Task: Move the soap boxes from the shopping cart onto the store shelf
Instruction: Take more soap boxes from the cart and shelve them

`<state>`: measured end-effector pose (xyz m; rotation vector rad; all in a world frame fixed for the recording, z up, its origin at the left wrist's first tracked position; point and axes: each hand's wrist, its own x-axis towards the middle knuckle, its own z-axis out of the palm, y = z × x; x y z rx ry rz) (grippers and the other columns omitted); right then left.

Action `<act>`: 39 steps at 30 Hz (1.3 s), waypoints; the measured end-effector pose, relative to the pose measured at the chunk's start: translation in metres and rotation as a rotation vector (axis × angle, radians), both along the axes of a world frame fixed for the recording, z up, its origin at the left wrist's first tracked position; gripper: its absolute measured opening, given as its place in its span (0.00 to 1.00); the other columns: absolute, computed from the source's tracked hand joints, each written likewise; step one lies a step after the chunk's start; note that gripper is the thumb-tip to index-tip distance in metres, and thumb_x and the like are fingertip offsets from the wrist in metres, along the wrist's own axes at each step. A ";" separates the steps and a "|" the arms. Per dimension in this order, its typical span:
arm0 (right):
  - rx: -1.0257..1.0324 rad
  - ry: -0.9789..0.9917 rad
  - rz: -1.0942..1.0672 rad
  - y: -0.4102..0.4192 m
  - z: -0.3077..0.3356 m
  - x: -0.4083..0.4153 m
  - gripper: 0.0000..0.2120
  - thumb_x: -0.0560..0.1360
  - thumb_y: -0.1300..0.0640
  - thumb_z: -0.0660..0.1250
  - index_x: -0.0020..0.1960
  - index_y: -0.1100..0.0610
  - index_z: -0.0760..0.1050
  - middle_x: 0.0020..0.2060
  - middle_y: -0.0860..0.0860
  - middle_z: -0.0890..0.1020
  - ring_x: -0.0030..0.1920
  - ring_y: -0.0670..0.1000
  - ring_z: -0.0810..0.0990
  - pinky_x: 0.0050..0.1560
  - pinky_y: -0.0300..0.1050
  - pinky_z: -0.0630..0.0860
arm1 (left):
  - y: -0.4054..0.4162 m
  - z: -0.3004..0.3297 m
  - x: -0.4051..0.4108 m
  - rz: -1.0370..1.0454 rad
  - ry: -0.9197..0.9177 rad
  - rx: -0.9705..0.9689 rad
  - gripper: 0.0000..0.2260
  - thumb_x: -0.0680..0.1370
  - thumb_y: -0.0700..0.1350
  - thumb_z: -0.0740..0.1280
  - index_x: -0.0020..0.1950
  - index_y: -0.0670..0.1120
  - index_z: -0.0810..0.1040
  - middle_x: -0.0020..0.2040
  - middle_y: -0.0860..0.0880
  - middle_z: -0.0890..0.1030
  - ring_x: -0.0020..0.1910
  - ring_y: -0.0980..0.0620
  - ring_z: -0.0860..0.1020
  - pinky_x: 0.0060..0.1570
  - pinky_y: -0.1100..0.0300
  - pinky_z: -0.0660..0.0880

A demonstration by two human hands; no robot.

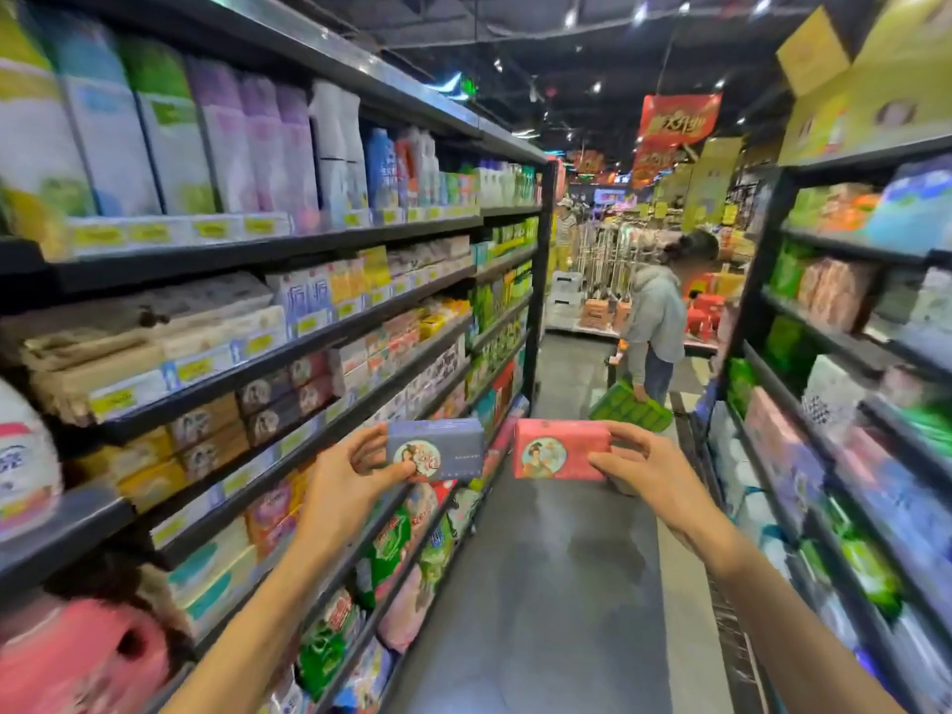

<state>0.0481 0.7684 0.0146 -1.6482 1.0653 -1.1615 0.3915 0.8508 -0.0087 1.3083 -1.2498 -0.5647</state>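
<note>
My left hand (355, 471) grips a blue soap box (438, 448) by its left end, thumb on the front face. My right hand (639, 468) grips a pink soap box (559, 448) by its right end. Both boxes are held level at chest height over the aisle, side by side with a small gap between them. The store shelf (288, 353) with rows of similar soap boxes runs along my left. No shopping cart shows in this view.
A second shelving unit (824, 347) lines the right side. A person in a grey hoodie (657, 322) bends over a green basket (628, 407) farther down the aisle. Grey floor (541, 584) stretches ahead between the shelves.
</note>
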 end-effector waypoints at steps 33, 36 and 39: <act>-0.024 0.074 0.992 -0.424 -0.057 0.391 0.19 0.73 0.62 0.74 0.63 0.57 0.78 0.51 0.46 0.86 0.52 0.45 0.85 0.48 0.34 0.79 | -0.197 -0.057 0.168 1.193 0.039 0.299 0.33 0.68 0.47 0.81 0.70 0.42 0.75 0.65 0.45 0.80 0.65 0.47 0.78 0.66 0.48 0.75; -0.041 0.099 0.973 -0.429 -0.063 0.401 0.22 0.73 0.58 0.76 0.65 0.57 0.76 0.56 0.48 0.84 0.54 0.43 0.83 0.51 0.33 0.78 | -0.205 -0.070 0.173 1.224 0.040 0.323 0.32 0.69 0.49 0.80 0.69 0.42 0.75 0.65 0.42 0.80 0.64 0.44 0.79 0.62 0.48 0.76; -0.037 0.123 0.945 -0.430 -0.070 0.408 0.24 0.73 0.57 0.76 0.67 0.54 0.75 0.57 0.45 0.81 0.54 0.36 0.80 0.49 0.27 0.76 | -0.208 -0.081 0.173 1.263 -0.067 0.370 0.27 0.72 0.51 0.78 0.68 0.46 0.77 0.62 0.46 0.82 0.61 0.46 0.81 0.58 0.51 0.77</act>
